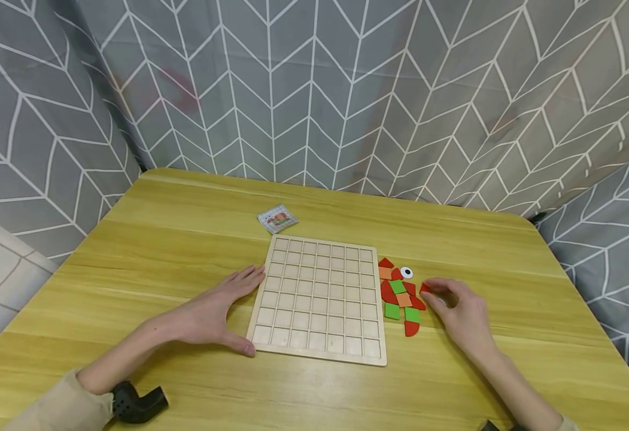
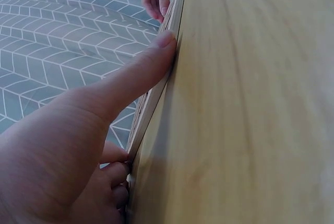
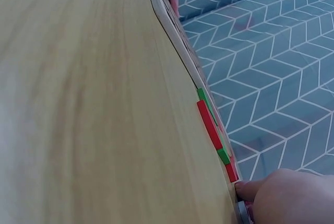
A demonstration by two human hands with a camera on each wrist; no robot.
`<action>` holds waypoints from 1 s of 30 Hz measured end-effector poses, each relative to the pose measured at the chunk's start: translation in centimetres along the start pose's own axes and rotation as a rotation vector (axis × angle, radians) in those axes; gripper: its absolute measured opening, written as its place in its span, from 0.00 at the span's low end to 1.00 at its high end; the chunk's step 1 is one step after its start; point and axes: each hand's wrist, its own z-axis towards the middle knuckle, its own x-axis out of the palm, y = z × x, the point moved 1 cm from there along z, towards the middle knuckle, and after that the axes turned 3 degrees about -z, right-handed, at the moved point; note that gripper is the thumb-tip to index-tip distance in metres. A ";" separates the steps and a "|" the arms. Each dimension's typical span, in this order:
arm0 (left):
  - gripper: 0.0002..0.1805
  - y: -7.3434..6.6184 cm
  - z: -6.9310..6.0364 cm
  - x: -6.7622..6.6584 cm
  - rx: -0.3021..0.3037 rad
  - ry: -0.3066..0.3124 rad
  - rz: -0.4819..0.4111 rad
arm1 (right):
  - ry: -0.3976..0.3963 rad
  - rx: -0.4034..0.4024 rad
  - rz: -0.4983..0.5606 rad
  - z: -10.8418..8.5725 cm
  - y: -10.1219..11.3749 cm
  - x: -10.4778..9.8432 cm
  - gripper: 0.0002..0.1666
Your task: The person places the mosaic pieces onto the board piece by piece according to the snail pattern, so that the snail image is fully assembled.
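Note:
A square wooden grid board (image 1: 318, 357) lies flat on the table. My left hand (image 1: 214, 309) rests at its left side, thumb and fingers spread and touching the edge; the left wrist view shows the thumb (image 2: 138, 75) along the board's rim. Right of the board, my right hand (image 1: 464, 314) pinches a small red block (image 1: 425, 288) between thumb and forefinger. Beside it lies a cluster of flat blocks: green squares (image 1: 392, 311), orange squares (image 1: 386, 273), red rounded pieces (image 1: 412, 328) and a white eye disc (image 1: 407, 273). Another pale disc is partly hidden by the right hand.
A small picture card (image 1: 277, 219) lies behind the board on the wooden table (image 1: 196, 239). Grey patterned curtains (image 1: 303, 90) hang around the table's back and sides. Dark wrist-worn devices (image 1: 139, 404) sit at both wrists.

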 end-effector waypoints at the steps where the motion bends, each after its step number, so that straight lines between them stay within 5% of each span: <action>1: 0.71 0.0 0.0 0.0 0.000 0.000 0.001 | 0.001 -0.001 0.000 0.0 0.0 0.0 0.15; 17: 0.71 0.1 0.0 0.1 0.012 0.000 0.009 | 0.022 0.044 0.031 0.3 1.7 -0.3 0.16; 30: 0.71 0.1 0.0 0.0 0.004 -0.001 0.013 | 0.072 -0.005 0.118 1.2 4.0 1.2 0.16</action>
